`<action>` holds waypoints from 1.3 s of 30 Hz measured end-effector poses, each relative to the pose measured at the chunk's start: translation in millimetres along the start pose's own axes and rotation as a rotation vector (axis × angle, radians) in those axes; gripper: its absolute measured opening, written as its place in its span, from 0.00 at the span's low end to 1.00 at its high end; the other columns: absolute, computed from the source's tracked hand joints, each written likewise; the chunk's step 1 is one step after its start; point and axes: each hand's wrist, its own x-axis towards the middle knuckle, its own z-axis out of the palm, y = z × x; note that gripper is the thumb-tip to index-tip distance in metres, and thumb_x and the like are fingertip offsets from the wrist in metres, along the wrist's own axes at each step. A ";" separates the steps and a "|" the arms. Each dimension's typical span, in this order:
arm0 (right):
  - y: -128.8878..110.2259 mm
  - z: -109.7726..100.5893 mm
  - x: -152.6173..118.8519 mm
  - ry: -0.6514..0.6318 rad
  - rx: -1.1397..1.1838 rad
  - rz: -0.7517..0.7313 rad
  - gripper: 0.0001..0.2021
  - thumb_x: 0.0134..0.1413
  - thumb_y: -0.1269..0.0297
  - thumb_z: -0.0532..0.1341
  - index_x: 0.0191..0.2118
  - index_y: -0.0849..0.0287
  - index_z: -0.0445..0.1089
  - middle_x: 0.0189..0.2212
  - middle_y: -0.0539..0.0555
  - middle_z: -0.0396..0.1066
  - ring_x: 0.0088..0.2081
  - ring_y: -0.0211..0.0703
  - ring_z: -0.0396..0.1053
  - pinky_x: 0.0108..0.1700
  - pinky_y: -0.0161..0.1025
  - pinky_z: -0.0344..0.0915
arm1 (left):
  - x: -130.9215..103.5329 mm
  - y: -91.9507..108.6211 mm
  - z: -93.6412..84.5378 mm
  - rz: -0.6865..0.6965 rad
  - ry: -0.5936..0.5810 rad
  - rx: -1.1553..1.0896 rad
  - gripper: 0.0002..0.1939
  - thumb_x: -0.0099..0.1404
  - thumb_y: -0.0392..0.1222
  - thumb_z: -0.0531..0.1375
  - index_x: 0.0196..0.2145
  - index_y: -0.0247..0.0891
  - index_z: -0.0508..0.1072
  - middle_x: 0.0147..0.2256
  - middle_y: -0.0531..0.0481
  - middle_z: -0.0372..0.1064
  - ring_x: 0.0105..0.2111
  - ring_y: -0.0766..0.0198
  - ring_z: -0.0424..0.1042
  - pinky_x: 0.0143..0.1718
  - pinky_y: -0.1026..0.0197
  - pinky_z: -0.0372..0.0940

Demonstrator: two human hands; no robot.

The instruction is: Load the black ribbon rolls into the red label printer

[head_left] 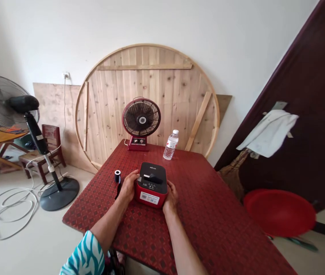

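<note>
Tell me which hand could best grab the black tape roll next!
Probably the left hand: it's nearer the black tape roll. The right hand is across the red-and-black device, which both hands hold.

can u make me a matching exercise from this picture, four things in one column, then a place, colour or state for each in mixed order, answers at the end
Column one
1. box
2. bottle
3. table fan
4. cloth

Column two
A. white, hanging against the dark door
B. clear, with a white cap
C. held between the left hand and the right hand
D. standing on a red base with knobs

Right pairs: 1-C, 2-B, 3-D, 4-A
</note>
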 end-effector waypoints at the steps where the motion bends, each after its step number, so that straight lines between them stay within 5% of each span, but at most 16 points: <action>1: 0.5 -0.3 0.3 0.000 -0.010 -0.005 0.19 0.39 0.52 0.64 0.38 0.56 0.75 0.29 0.50 0.78 0.29 0.42 0.73 0.32 0.38 0.68 | 0.1 1.0 -0.3 -0.011 0.005 -0.006 0.27 0.47 0.37 0.68 0.47 0.32 0.74 0.30 0.49 0.77 0.27 0.64 0.73 0.34 0.63 0.65; 16: 2.4 3.6 2.6 0.026 0.045 0.023 0.18 0.37 0.53 0.65 0.36 0.57 0.76 0.29 0.49 0.77 0.29 0.41 0.72 0.33 0.39 0.68 | -2.1 0.2 -12.4 -0.046 -0.044 0.012 0.30 0.51 0.41 0.72 0.51 0.35 0.70 0.35 0.47 0.78 0.37 0.58 0.78 0.45 0.58 0.69; 23: -6.1 8.5 -3.4 0.017 0.052 0.018 0.18 0.38 0.52 0.64 0.36 0.57 0.76 0.29 0.49 0.77 0.32 0.41 0.71 0.37 0.40 0.67 | -3.1 0.3 -13.6 -0.002 -0.065 0.087 0.30 0.54 0.44 0.70 0.54 0.38 0.70 0.45 0.45 0.77 0.47 0.56 0.76 0.52 0.54 0.68; 39: -11.8 9.5 -7.6 -0.018 -0.008 -0.075 0.17 0.45 0.53 0.60 0.38 0.56 0.77 0.33 0.50 0.78 0.39 0.45 0.72 0.44 0.41 0.66 | -7.1 6.1 -5.0 0.093 -0.050 0.265 0.33 0.52 0.51 0.69 0.54 0.37 0.71 0.40 0.45 0.79 0.38 0.58 0.78 0.41 0.58 0.71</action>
